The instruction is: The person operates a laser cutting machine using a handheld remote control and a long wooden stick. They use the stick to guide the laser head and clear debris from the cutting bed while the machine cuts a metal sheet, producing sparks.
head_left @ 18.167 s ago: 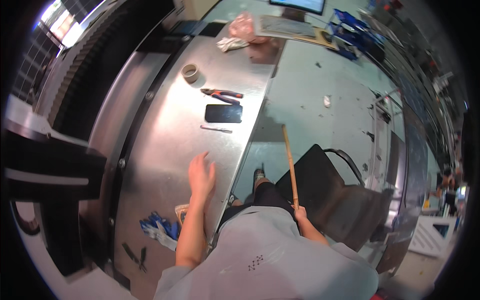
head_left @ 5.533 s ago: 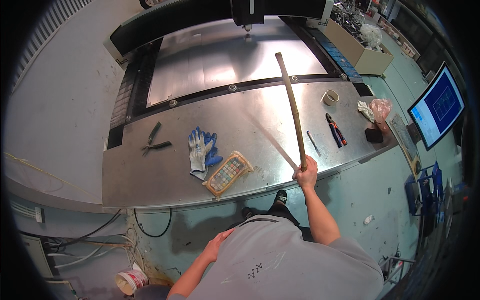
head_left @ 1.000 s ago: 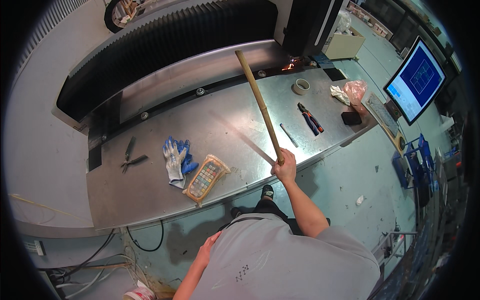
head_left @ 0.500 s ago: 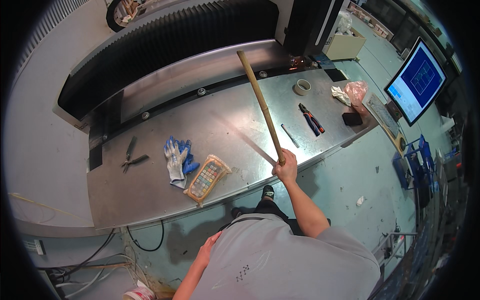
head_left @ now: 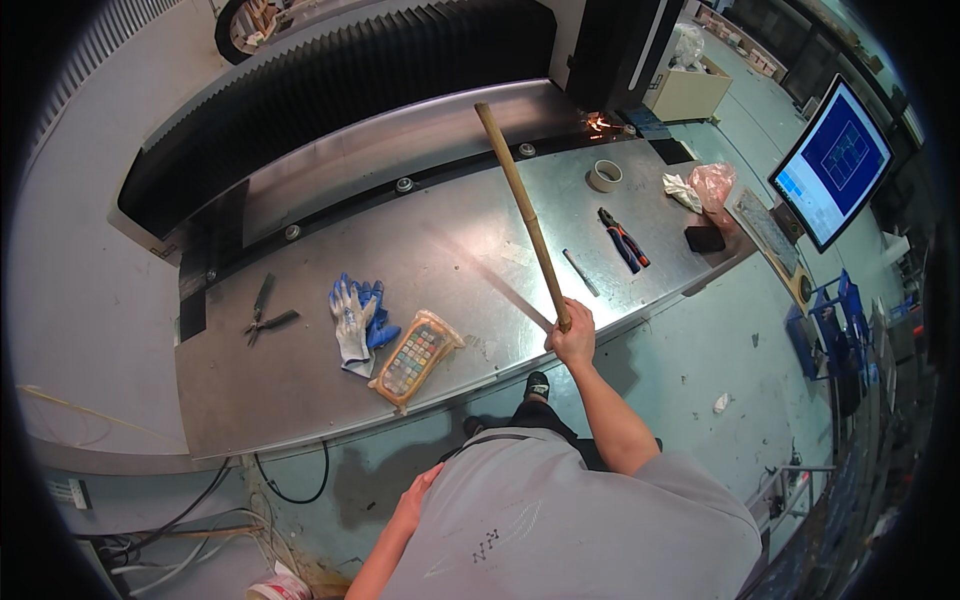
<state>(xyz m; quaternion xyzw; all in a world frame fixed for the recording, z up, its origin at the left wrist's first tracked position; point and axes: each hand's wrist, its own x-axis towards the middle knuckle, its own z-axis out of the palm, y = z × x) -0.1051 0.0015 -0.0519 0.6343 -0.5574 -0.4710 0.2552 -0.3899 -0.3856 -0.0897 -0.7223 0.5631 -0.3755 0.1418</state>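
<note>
My right hand [head_left: 574, 338] is closed around the lower end of a long bamboo stick [head_left: 532, 215]. The stick slants up and away over the metal table [head_left: 300, 400], leaning slightly left, and its shadow falls on the tabletop. Beside my waist, my left hand [head_left: 412, 497] rests against the grey shirt, its visible fingers stretched out, with nothing seen in it. Nearest the stick on the right lies a thin dark pen [head_left: 580, 272]. Pliers [head_left: 624, 240] with dark and red handles lie beyond it. A wrapped calculator-like keypad [head_left: 415, 360] sits left of my right hand.
Blue-and-white gloves [head_left: 352, 325] and dark-handled cutters [head_left: 265, 312] lie on the left. A tape roll [head_left: 604, 176] and pink plastic [head_left: 712, 183] are at the right. Sparks [head_left: 598, 124] glow beneath the machine head; black bellows [head_left: 350, 95] span behind. A monitor [head_left: 835, 165] stands right.
Under the machine head, the small glow has grown into brighter orange sparks. Both hands and the bamboo stick stay practically where they were.
</note>
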